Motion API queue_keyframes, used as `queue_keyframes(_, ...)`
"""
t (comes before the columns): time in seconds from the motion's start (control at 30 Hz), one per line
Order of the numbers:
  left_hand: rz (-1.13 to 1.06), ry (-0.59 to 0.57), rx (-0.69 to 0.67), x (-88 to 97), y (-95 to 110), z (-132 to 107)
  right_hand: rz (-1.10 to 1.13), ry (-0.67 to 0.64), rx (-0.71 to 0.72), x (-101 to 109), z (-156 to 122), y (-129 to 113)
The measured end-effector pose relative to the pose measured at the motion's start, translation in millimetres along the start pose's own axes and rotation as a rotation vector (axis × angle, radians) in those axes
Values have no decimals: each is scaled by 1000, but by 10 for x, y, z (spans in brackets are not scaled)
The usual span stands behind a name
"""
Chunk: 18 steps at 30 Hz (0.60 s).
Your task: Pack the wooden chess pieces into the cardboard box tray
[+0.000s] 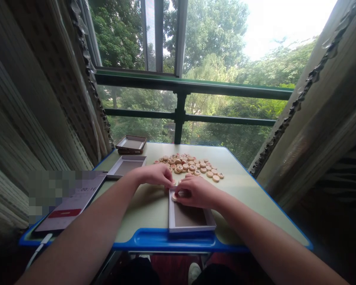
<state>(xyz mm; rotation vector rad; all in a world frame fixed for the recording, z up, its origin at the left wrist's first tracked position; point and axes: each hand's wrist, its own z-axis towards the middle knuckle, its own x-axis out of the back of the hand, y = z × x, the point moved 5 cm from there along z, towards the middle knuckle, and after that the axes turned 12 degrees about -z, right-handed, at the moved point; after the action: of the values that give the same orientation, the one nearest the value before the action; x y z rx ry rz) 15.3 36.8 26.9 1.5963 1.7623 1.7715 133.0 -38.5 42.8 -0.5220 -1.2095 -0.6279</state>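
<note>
Inside the top left corner of a shallow white-walled box point(171, 215), my right hand point(197, 191) is closed with its fingertips on a round wooden Chinese chess piece point(175, 197). My left hand point(157, 174) is pinched just outside the box's far left corner, at another chess piece point(174, 182) that its fingers partly cover. Beyond both hands spreads a loose pile of wooden chess pieces point(185, 166), some showing red or black characters and others plain faces. The box floor is brown, and my right hand hides part of it.
A second shallow white box point(127, 166) lies at the left, with stacked brown-edged trays point(131, 144) behind it. A tablet point(71, 206) with a cable point(39, 250) rests on the left edge of the blue-rimmed table point(243, 206). Curtains flank the window.
</note>
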Motion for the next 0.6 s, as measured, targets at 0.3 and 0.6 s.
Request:
queue_keyframes(0.3,-189,-60,44,-70,-58,47,-33,19,-17,-60,-9,71)
queue_keyframes(0.6,-202,-81,61,-67,-112,58,-26,28,-3,-51,-18,62)
